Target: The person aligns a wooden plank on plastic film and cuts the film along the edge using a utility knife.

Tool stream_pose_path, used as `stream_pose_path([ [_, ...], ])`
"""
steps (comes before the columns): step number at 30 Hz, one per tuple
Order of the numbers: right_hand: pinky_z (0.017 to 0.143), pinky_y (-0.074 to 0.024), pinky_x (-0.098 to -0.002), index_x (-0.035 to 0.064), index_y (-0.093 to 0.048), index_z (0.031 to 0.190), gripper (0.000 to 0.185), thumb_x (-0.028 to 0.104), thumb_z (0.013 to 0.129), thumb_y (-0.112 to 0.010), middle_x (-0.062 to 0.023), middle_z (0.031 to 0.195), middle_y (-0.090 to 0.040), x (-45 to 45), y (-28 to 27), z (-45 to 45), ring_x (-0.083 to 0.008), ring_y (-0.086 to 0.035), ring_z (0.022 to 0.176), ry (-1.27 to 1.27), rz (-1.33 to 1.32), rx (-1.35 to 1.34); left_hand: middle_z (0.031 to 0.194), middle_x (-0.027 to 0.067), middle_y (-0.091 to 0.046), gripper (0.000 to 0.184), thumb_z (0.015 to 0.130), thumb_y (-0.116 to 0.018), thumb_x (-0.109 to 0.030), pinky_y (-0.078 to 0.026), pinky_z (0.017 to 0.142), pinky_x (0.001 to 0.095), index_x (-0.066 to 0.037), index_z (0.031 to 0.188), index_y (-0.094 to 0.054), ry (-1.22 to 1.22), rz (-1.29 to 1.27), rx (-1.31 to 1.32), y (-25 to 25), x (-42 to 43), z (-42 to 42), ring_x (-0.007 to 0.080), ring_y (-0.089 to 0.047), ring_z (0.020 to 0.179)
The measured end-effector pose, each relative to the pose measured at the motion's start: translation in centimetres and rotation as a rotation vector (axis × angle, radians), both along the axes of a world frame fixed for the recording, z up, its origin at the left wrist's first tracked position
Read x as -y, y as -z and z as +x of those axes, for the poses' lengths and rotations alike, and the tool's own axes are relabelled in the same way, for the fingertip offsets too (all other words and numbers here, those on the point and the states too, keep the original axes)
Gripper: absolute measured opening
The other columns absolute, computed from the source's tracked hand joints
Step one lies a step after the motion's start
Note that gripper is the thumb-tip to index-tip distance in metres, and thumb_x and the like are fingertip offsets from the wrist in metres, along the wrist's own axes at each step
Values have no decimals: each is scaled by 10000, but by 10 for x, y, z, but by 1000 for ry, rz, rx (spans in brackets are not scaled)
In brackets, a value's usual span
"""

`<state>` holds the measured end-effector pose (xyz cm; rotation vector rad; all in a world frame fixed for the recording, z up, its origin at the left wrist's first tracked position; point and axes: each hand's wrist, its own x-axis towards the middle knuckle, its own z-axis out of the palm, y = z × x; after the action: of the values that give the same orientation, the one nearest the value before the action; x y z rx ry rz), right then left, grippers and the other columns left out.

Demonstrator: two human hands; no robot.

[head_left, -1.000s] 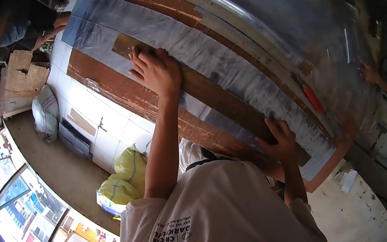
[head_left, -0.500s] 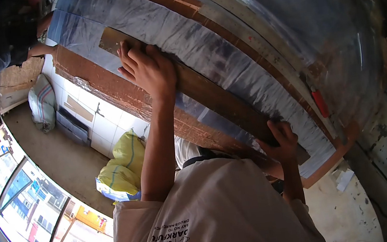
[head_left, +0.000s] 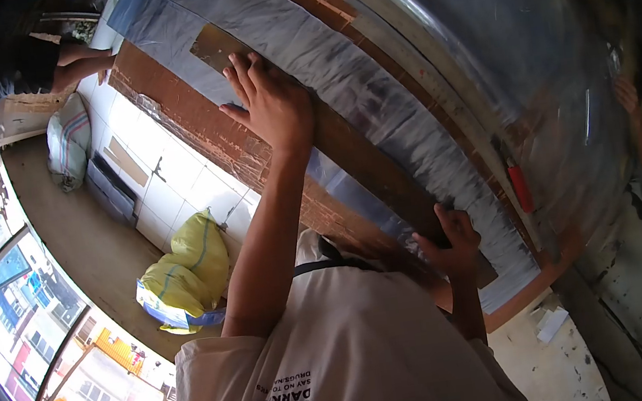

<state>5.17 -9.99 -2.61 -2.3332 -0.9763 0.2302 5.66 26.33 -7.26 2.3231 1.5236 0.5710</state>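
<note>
A long, flat brown wooden strip [head_left: 368,159] lies slantwise across a translucent bluish plastic sheet [head_left: 398,111] with cloudy pale streaks. My left hand [head_left: 275,110] rests palm down near the strip's upper end, fingers stretched over it and thumb out to the side. Close to the lower end, my right hand [head_left: 455,244] presses on the strip, with thumb and fingers spread apart. Neither hand is wrapped round anything. Under the sheet is a worn reddish-brown board [head_left: 208,126].
A red-handled tool [head_left: 520,186] lies beside a long pale metal strip [head_left: 433,66] on the right. More clear plastic [head_left: 553,68] spreads beyond. Yellow sacks [head_left: 189,269] and a white sack [head_left: 69,143] stand left. Another person's leg [head_left: 83,61] shows at upper left.
The view has turned a little, shifting the table and strip. My left hand's fingers lie closer together on the strip. My right hand stays by its lower end.
</note>
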Motion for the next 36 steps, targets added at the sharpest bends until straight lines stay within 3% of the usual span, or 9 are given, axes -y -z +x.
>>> stream_pose_path([
  [6,587,-549,-375,111,-654,1325,728,277,671,-925,-105,959,-617,2,-1,1,-262,-660,774,-46,-11,1,1635,64,-369,456,995,-449,-191,-107,1189,683,-128,1439,-529,-51,53,-62,3,3,3,270,-271,1543],
  [13,554,-540,-377,138,-662,1310,698,315,684,-916,-96,946,-593,1,1,1,-262,-645,738,-40,7,-4,1613,69,-405,443,988,-448,-167,-122,1204,649,-133,1417,-551,-76,69,-39,5,4,3,274,-289,1534],
  [19,834,-524,-479,116,-666,1310,566,397,837,-802,-131,1080,-592,-3,-34,22,-333,-612,978,-147,-153,114,1577,69,-456,427,978,-439,-109,-128,1205,640,-135,1381,-576,-78,84,6,4,4,4,277,-324,1517],
  [21,934,-478,-508,100,-629,1359,520,362,917,-713,-148,1156,-590,11,-22,44,-371,-589,1051,149,-100,364,1560,60,-476,381,978,-439,-100,-136,1205,635,-135,1324,-596,-74,76,5,3,4,3,276,-337,1510],
  [24,963,-465,-517,81,-600,1374,482,259,934,-685,-165,1186,-604,9,-21,87,-390,-582,1116,306,-183,571,1547,49,-493,332,972,-447,-100,-139,1207,629,-137,1260,-608,-93,48,53,3,4,3,261,-344,1506],
  [25,963,-465,-517,81,-600,1374,482,259,934,-685,-165,1186,-604,17,-21,96,-390,-582,1116,302,-185,576,1547,49,-493,332,972,-447,-100,-139,1207,629,-137,1260,-608,-96,44,57,3,3,3,261,-344,1506],
  [27,980,-457,-531,82,-591,1367,481,209,917,-705,-170,1203,-612,26,-19,107,-401,-570,1180,264,-303,269,1544,36,-499,315,965,-450,-100,-137,1213,616,-138,1235,-607,-108,44,62,3,4,3,248,-349,1504],
  [35,872,-541,-435,46,-633,1254,295,134,973,-646,-172,1156,-620,25,-33,130,-361,-646,1049,184,-387,141,1524,56,-521,239,1003,-490,-171,-122,1215,615,-119,1196,-622,-93,37,105,5,6,-1,284,-370,1489],
  [36,856,-544,-422,44,-610,1281,300,169,1009,-609,-163,1134,-617,23,-38,129,-337,-656,1025,166,-254,226,1513,53,-533,228,1000,-497,-169,-126,1215,612,-120,1181,-626,-94,62,126,5,4,0,287,-383,1482],
])
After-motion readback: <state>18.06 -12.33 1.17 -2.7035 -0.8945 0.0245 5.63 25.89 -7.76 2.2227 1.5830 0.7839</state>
